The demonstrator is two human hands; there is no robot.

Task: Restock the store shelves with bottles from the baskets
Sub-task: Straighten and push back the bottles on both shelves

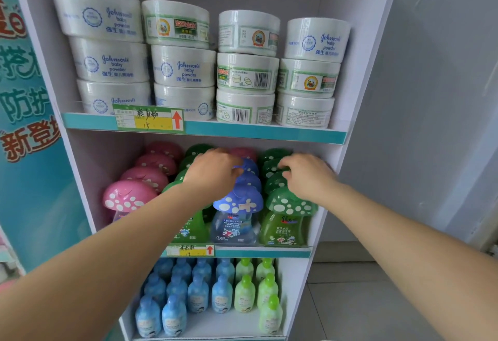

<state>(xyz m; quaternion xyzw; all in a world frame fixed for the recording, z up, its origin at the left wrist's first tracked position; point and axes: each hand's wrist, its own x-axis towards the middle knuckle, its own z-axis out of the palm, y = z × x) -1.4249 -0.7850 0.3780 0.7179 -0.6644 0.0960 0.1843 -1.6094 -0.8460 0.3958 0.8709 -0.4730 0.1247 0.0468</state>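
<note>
The middle shelf (269,252) holds rows of mushroom-capped bottles: pink (126,198) on the left, then green, blue (237,214) and green (285,222) on the right. My left hand (213,171) reaches into the shelf, its fingers curled over the cap of a blue bottle (249,166) in the second or third row. Over in the right-hand row, my right hand (307,176) is closed on the cap of a green bottle (273,169) behind the front one. My left forearm hides the front of the inner green row. No basket is in view.
White powder tubs (188,68) are stacked three high on the top shelf. The shelf below carries small blue bottles (175,300) and pale green bottles (266,292). A teal banner (27,98) flanks the unit on the left, a grey wall (431,98) on the right.
</note>
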